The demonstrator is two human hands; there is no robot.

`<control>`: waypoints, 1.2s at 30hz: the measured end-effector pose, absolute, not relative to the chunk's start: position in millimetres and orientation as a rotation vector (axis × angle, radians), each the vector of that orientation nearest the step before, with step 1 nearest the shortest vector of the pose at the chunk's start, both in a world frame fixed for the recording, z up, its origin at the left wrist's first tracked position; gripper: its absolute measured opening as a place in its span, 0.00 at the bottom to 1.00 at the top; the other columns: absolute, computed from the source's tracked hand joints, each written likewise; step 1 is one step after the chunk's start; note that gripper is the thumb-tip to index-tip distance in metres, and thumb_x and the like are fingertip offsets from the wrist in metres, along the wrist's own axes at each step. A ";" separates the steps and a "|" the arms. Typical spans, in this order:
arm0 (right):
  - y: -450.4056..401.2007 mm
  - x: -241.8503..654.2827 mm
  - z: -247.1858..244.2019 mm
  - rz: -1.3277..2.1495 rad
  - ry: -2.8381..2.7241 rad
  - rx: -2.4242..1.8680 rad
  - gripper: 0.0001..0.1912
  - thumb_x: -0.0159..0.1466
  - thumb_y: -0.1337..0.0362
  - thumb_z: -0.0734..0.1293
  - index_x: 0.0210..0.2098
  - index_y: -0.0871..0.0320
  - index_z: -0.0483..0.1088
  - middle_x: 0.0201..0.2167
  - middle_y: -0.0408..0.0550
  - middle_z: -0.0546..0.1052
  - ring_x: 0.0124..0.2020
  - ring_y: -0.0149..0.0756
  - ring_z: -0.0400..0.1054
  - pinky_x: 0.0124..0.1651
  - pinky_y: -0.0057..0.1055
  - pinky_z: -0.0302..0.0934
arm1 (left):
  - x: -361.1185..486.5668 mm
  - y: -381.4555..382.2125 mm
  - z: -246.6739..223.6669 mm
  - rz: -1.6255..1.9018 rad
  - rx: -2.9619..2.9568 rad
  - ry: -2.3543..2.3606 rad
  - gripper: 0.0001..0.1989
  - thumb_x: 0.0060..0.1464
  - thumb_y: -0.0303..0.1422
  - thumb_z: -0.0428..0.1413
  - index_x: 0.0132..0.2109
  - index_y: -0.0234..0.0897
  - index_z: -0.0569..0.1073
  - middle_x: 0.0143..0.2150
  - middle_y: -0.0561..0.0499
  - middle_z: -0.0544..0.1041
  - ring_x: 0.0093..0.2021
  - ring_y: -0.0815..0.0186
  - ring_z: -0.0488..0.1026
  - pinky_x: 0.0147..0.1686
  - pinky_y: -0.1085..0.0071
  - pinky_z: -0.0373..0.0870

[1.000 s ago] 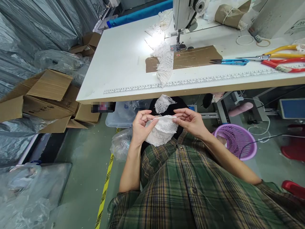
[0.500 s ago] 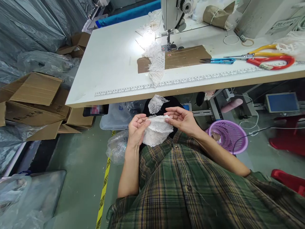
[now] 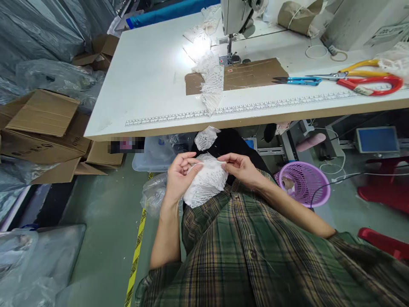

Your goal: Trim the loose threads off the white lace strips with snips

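A piece of white lace fabric (image 3: 206,183) spreads over my lap, below the table's front edge. My left hand (image 3: 181,175) pinches its upper left edge between thumb and fingers. At the upper right edge, my right hand (image 3: 239,168) pinches the same lace. Just beyond my hands lies another bit of white lace (image 3: 207,138). On the table a long lace strip (image 3: 212,87) runs from beside the sewing machine (image 3: 230,25) toward the front edge, over a piece of brown cardboard (image 3: 255,76).
Blue thread snips (image 3: 298,80) and red-and-yellow-handled scissors (image 3: 367,81) lie on the white table (image 3: 143,76), right of the machine. A purple basket (image 3: 303,183) stands on the floor at right. Cardboard boxes (image 3: 41,128) and plastic bags crowd the left side.
The lace in my hands has spread out and hangs lower to the left. My left hand has shifted slightly left; both hands still pinch the edge. The view has moved a little.
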State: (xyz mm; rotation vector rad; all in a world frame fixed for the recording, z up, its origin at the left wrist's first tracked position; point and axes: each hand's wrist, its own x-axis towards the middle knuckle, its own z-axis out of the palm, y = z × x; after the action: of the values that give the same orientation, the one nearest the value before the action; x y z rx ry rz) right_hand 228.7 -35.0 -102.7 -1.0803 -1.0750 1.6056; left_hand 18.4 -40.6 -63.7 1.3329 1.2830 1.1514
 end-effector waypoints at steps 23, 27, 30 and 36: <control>100.5 402.5 -12.6 -0.110 -2.017 -1.387 0.15 0.68 0.47 0.61 0.45 0.42 0.76 0.32 0.54 0.72 0.44 0.56 0.64 0.52 0.60 0.53 | 44.7 28.6 -92.6 1.048 1.402 1.544 0.25 0.68 0.50 0.44 0.52 0.37 0.76 0.53 0.41 0.80 0.58 0.54 0.74 0.59 0.61 0.66; 85.8 376.0 -2.2 -0.193 -1.967 -1.327 0.14 0.69 0.55 0.62 0.49 0.53 0.74 0.39 0.59 0.70 0.47 0.54 0.62 0.49 0.55 0.56 | 41.6 27.7 -96.6 1.016 1.442 1.464 0.25 0.67 0.49 0.46 0.55 0.37 0.76 0.54 0.41 0.80 0.55 0.55 0.75 0.56 0.62 0.67; 52.5 339.2 -5.8 -0.075 -1.824 -1.168 0.11 0.72 0.62 0.59 0.48 0.55 0.71 0.35 0.56 0.72 0.44 0.46 0.65 0.46 0.46 0.61 | 41.2 26.9 -94.9 1.035 1.431 1.449 0.23 0.66 0.49 0.49 0.54 0.38 0.76 0.52 0.42 0.81 0.52 0.57 0.77 0.53 0.64 0.69; 7.2 261.8 -71.3 0.718 -1.622 -1.163 0.13 0.63 0.54 0.70 0.35 0.58 0.73 0.23 0.42 0.73 0.22 0.29 0.62 0.26 0.29 0.59 | 38.1 28.4 -99.3 1.106 1.329 1.375 0.23 0.64 0.49 0.51 0.53 0.36 0.76 0.51 0.43 0.81 0.51 0.59 0.77 0.53 0.65 0.70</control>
State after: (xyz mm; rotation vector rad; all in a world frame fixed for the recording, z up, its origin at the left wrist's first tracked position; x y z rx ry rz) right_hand 261.8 7.2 -71.3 -1.1625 -1.6220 0.7176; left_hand 38.1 28.4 -99.3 1.3291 1.3754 1.1057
